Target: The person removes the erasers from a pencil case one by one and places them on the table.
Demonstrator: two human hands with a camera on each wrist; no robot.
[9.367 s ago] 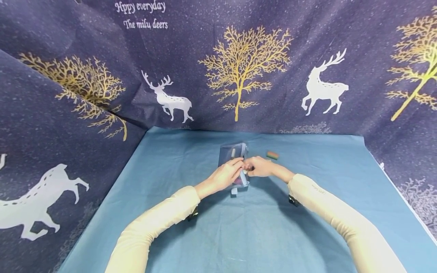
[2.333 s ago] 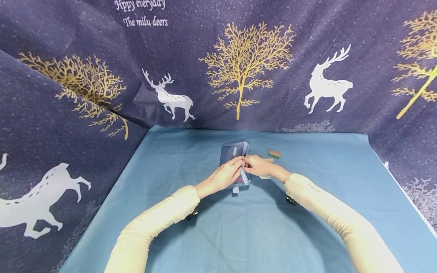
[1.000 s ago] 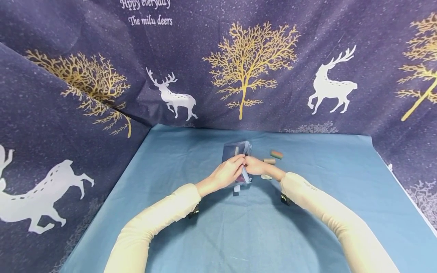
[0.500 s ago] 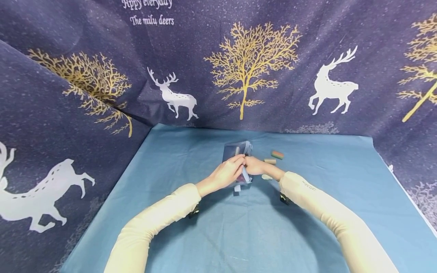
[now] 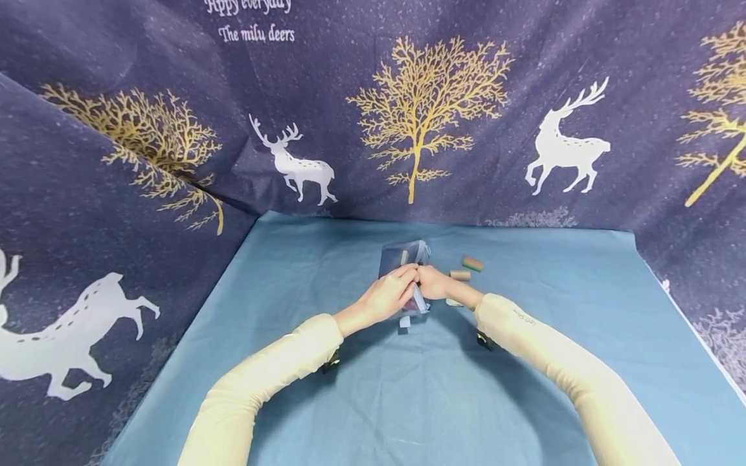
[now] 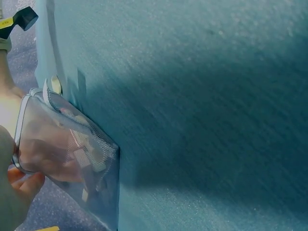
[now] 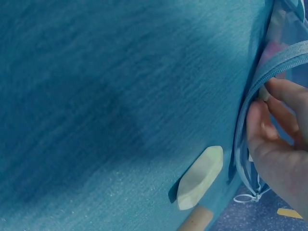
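A see-through mesh zip pouch with a pale blue zip edge stands on the blue cloth. My left hand grips its edge; in the left wrist view the left fingers curl over the rim. Through the open zip my right hand reaches in, its fingers showing through the mesh. The right wrist view has a small pale piece pinched between thumb and fingers, mostly hidden. Several light blocks lie inside the pouch. Just outside the opening lies a pale block with pointed ends.
Right of the pouch are a tan piece and a striped red, orange and green block. A small whitish block sits by the pouch's near end. Dark printed fabric hangs behind the blue cloth.
Compared with the oldest frame, the tan piece and pale block now show beside the pouch. My right hand has shifted left, deeper into the opening; my left hand keeps its grip.
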